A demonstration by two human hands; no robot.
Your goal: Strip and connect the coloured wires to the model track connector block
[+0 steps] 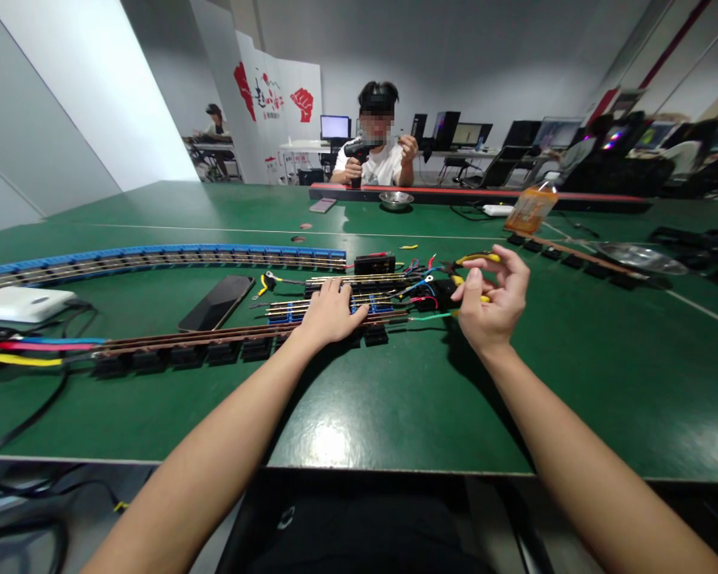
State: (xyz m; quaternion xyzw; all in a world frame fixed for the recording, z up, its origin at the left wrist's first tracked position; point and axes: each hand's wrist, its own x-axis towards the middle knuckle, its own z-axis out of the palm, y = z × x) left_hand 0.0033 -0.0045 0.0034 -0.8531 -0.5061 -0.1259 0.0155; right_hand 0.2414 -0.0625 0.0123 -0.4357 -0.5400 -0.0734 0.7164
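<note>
My left hand point(330, 313) lies flat, fingers stretched out, pressing on a bundle of model track pieces point(359, 296) with brass rails and blue and black sleepers. My right hand point(494, 301) hovers just right of the track ends, fingers curled around yellow-handled pliers point(475, 258). Coloured wires point(422, 288) in red, blue and green fan out from the track ends toward that hand. A long brown track strip point(179, 341) runs left from under my left hand.
A black phone point(217, 302) lies left of the tracks. A curved blue track point(155, 260) runs along the green table point(359, 414). A white box point(17, 303) and cables sit far left. Across the table a person point(378, 155) holds a black tool beside a metal bowl point(396, 198).
</note>
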